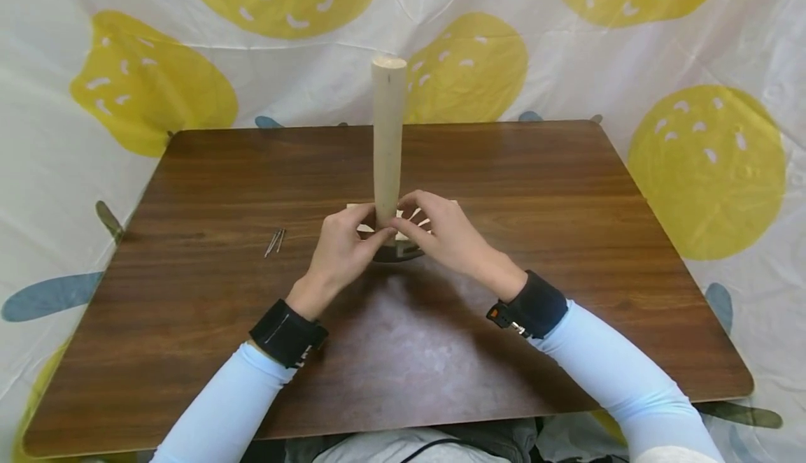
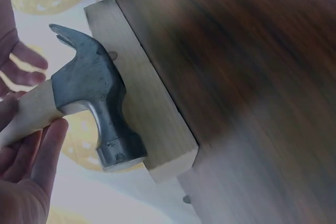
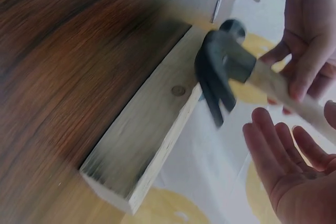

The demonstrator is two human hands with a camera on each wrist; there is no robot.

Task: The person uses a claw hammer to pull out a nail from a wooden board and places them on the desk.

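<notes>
Hammer point(image 1: 387, 134) upright at table point(image 1: 567, 239) centre, head down beside wood block point(image 2: 152, 114). L hand point(image 1: 340, 250) grip curled round handle base; R hand point(image 1: 443, 236) fingers straight, touching handle. Nails point(image 1: 275, 241) left of hammer. No readable writing.

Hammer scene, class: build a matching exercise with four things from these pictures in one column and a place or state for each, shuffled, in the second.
Things:
1. hammer
2. wood block
3. nails
4. left hand

Places or states:
A. lying loose on the table, left of the hands
B. handle pointing upward
C. fingers at the handle near the head
D. lying flat on the table, beneath the hammer head

Pairs: 1-B, 2-D, 3-A, 4-C
</notes>
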